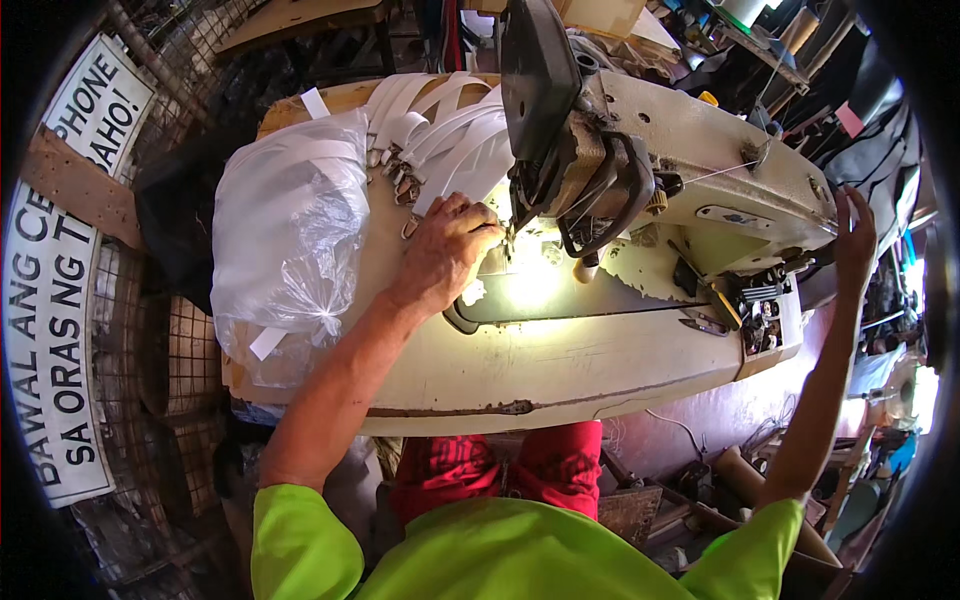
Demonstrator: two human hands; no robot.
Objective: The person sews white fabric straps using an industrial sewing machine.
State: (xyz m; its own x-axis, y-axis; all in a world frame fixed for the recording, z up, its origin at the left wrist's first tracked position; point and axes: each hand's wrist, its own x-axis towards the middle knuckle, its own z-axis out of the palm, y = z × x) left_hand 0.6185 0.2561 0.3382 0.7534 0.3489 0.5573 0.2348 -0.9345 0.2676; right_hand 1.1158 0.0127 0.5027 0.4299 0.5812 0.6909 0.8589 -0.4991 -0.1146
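Observation:
My left hand (445,250) is closed in a pinch beside the needle area of a worn, cream-coloured sewing machine (690,150). The fingers hide what they pinch. White straps (460,140) with metal clips (405,188) lie in a fanned pile just beyond that hand. My right hand (856,235) is raised at the far right end of the machine head, with its visible fingers stretched out and apart; its contact with the machine there is hard to make out. A bright lamp glow (530,285) lights the machine bed under the needle.
A knotted clear plastic bag (290,220) of white material sits on the left of the worn table (600,375). Small scissors-like snips (705,325) and a bobbin-winding part (765,315) are at the right. Thread spools (798,30) stand behind. A wire grille (190,350) borders the left.

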